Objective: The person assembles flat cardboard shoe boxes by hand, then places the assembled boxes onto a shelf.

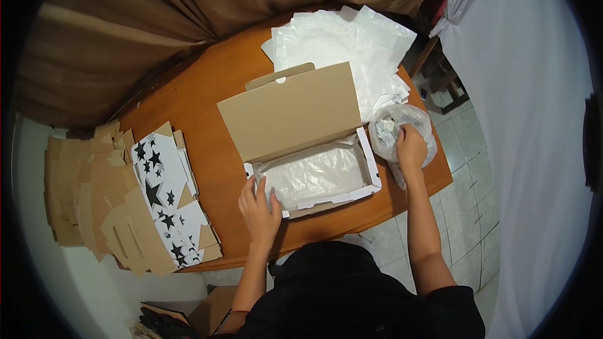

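left hand (pixel 259 208) lies flat, steadying the open, plastic-lined white cardboard box (pixel 312 174) at the orange wooden table's (pixel 207 113) near edge, right hand (pixel 411 149) fingers dipped into the clear plastic bag (pixel 402 127), box unfilled.

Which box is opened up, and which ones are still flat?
The open box in the middle of the table is the one opened up: lid raised, thin paper inside, left hand on its corner. The star-printed boxes lie flat in a stack at the left.

A round orange wooden table (pixel 207 97) stands at centre; brown curtain (pixel 157 19) upper left, tiled floor (pixel 465 213) lower right.
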`<state>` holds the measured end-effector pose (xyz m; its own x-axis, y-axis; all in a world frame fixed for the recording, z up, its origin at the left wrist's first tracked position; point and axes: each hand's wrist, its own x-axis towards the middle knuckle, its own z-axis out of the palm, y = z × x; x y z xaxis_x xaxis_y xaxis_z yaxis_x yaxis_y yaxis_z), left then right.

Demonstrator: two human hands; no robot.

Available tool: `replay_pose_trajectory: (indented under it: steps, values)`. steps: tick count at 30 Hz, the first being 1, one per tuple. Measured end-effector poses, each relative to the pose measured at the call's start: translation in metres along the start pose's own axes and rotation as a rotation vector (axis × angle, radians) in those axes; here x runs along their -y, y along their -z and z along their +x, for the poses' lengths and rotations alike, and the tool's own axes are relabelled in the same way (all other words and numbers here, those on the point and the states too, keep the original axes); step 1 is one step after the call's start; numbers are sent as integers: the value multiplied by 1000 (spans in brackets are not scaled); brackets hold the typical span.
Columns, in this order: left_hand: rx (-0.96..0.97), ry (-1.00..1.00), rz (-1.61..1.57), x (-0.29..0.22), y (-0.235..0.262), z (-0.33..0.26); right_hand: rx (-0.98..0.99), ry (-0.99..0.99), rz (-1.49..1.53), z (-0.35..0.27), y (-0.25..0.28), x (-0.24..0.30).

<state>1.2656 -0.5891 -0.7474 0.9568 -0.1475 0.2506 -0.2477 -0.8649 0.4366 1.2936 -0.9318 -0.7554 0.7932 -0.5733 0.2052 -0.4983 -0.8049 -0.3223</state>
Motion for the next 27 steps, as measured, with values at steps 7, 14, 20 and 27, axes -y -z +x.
replay_pose_trajectory:
  steps: [7, 14, 20, 27]
  values:
    - [-12, 95, -96, 10, 0, 0, 66, 100, 696, -39, 23, 62]
    - [54, 194, -140, 21, 3, -14, 780, 180, 890, -93, -8, 138]
    - [100, 375, -218, 22, 12, -29, 973, 151, 800, -105, -35, 156]
    - [211, 369, 2, 27, 7, -34, 885, 276, 728, -89, -19, 139]
